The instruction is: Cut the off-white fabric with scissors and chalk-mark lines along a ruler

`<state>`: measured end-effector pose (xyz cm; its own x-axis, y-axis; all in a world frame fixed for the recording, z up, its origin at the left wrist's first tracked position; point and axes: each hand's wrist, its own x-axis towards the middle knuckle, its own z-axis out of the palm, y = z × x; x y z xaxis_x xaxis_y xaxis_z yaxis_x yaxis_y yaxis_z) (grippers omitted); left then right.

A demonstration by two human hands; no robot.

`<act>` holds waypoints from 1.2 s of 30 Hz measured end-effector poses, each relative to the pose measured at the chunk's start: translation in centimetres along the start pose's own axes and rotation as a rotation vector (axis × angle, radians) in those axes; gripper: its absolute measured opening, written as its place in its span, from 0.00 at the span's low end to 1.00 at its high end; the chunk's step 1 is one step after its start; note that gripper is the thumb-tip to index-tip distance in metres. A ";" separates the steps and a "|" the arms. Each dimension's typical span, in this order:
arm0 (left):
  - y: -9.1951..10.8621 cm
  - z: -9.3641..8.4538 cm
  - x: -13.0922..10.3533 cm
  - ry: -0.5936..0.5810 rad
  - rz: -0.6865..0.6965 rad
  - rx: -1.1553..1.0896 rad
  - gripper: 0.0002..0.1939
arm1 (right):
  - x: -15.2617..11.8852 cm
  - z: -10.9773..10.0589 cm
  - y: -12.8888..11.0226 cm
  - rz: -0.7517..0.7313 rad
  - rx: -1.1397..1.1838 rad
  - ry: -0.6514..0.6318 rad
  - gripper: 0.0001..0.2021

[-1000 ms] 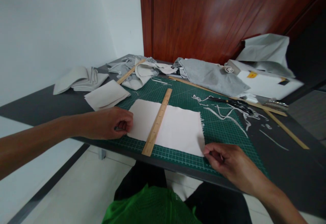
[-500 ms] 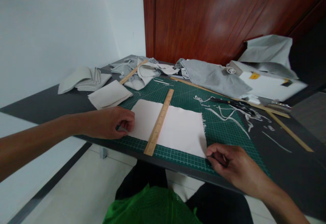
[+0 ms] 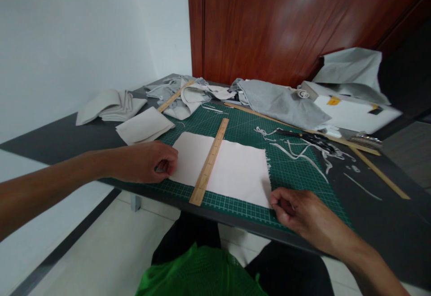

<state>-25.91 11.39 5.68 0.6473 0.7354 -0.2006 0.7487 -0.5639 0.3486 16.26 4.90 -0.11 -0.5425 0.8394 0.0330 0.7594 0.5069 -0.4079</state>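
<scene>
A white rectangle of fabric (image 3: pixel 240 168) lies flat on the green cutting mat (image 3: pixel 245 128), its right edge frayed. Across it, slanting from front to back, rests a wooden ruler (image 3: pixel 210 161) whose near end reaches past the fabric's front edge. My left hand (image 3: pixel 153 161) pinches the fabric's near left corner, fingers curled. At the near right corner, my right hand (image 3: pixel 292 206) has thumb and forefinger closed on the fabric's edge.
Folded fabric pieces (image 3: pixel 144 125) and a fabric stack (image 3: pixel 114 105) lie at left. Behind are grey cloth (image 3: pixel 279 101), a white box (image 3: pixel 360 112) and wooden strips (image 3: pixel 380 175). Black-handled scissors (image 3: pixel 316 141) sit among white fabric scraps (image 3: pixel 299 154) at right.
My right hand has shifted slightly left and up in the picture, still at the fabric's corner. The view has moved a little; otherwise fabric, ruler and left hand look the same.
</scene>
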 end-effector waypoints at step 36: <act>0.0 0.0 -0.3 -0.021 -0.010 0.023 0.10 | -0.5 0.1 0.0 0.032 -0.011 -0.033 0.08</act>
<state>-26.09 11.16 5.77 0.6420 0.7335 -0.2231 0.7584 -0.5649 0.3251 16.49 4.45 -0.23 -0.5292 0.8485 -0.0105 0.7806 0.4819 -0.3980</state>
